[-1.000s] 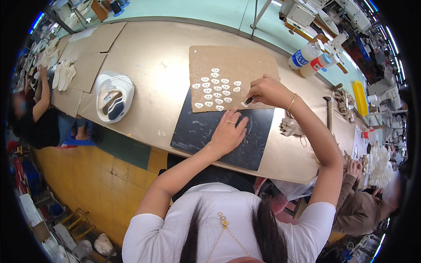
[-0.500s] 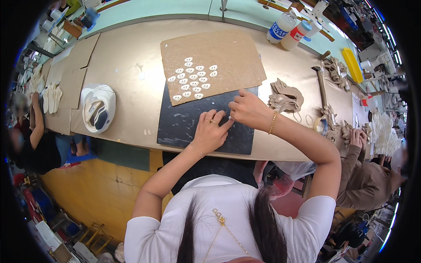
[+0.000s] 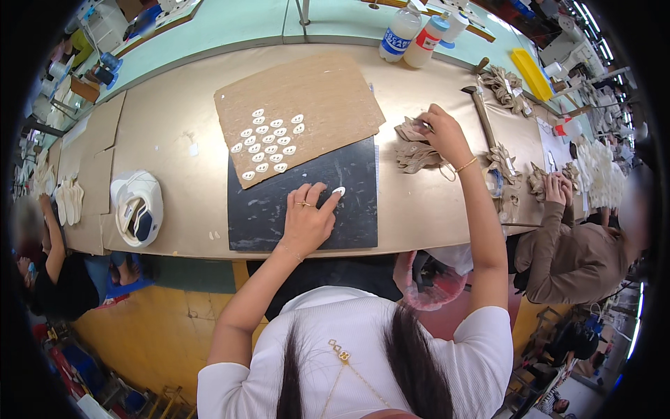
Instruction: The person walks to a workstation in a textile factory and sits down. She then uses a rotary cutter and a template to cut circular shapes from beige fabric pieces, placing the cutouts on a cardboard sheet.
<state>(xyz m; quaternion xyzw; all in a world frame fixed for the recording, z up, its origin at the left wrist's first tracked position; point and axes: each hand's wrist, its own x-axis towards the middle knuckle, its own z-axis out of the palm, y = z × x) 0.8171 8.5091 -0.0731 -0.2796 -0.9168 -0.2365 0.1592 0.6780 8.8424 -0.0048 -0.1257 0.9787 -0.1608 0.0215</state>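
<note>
A small white almond-shaped piece (image 3: 339, 190) lies on the black board (image 3: 300, 234). My left hand (image 3: 308, 216) rests on that board with fingers apart, its index fingertip at the edge of the white piece. Over to the right, my right hand (image 3: 447, 136) reaches onto a pile of brown fabric pieces (image 3: 417, 159). Its fingers are bent together at the top of the pile and appear to pinch one piece, though the fingertips are partly hidden. Several white pieces with small dark holes (image 3: 269, 139) sit in rows on the brown cardboard (image 3: 328, 91), which overlaps the board's far edge.
A white cap (image 3: 139, 208) lies at the left. At the back stand two bottles (image 3: 399, 35). On the right are a hammer (image 3: 481, 112), more brown bundles (image 3: 506, 87) and a yellow tray (image 3: 532, 73). Other people work at both sides.
My right hand has left the black board and moved right to the brown pile. The small white piece now shows on the board beside my left index finger. The view has shifted slightly.
</note>
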